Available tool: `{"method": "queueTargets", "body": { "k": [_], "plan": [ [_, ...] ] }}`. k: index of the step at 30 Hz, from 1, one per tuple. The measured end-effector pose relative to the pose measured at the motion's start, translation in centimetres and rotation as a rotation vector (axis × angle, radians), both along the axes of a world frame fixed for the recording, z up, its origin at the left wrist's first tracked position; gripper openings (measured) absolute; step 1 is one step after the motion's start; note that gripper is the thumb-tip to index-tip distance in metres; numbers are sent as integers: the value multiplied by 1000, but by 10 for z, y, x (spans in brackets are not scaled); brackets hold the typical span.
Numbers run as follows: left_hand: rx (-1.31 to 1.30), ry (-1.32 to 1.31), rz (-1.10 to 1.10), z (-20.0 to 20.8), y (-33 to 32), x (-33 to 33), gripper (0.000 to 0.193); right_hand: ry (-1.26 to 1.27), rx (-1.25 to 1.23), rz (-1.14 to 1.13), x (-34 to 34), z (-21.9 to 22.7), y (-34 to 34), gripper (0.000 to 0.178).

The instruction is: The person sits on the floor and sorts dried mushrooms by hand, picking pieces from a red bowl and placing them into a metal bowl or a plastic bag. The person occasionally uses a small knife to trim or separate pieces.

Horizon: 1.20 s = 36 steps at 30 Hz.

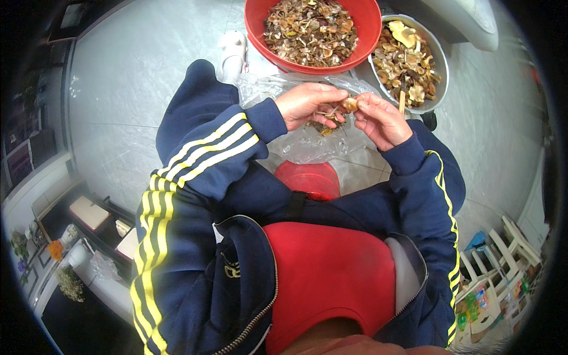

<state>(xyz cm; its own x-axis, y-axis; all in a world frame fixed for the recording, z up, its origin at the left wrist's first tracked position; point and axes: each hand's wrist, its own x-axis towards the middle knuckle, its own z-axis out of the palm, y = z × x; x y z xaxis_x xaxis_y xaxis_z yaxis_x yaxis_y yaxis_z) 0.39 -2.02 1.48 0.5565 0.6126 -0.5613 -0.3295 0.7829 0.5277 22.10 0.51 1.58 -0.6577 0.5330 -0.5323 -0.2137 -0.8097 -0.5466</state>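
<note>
A small tan mushroom [350, 105] is between my two hands, over a clear plastic bag [296, 145] spread on the floor. My right hand [381, 121] pinches its cap between thumb and fingers. From the other side my left hand [309, 105] is closed at its thin stem, the thumb close to the cap. Mushroom scraps [324, 128] lie on the bag below my hands. Beyond them stands a large red basin [253, 36] full of small brown mushrooms. To its right, a pale grey basin [441, 56] holds larger mushrooms.
A light wooden handle-like piece [402, 102] stands by the grey basin, beside my right hand. A red plastic object [307, 179] is between my legs. A white shoe [233, 54] shows left of the red basin. White racks [497, 266] stand at the lower right.
</note>
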Motion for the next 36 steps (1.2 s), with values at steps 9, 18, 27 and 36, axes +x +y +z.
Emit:
{"method": "queueTargets", "body": {
  "k": [9, 18, 27, 36],
  "plan": [
    [150, 49, -21, -7, -1, 1, 22, -48, -38, -24, -2, -3, 1, 12],
    [54, -13, 49, -14, 0, 0, 27, -146, 160, 26, 1, -3, 6, 8],
    [-35, -134, 85, -13, 2, 2, 38, -1193, 1310, -222, 41, 17, 66, 29],
    [-1, -107, 74, -8, 1, 3, 41, -625, 1327, 227, -6, 21, 26, 13]
  ]
}}
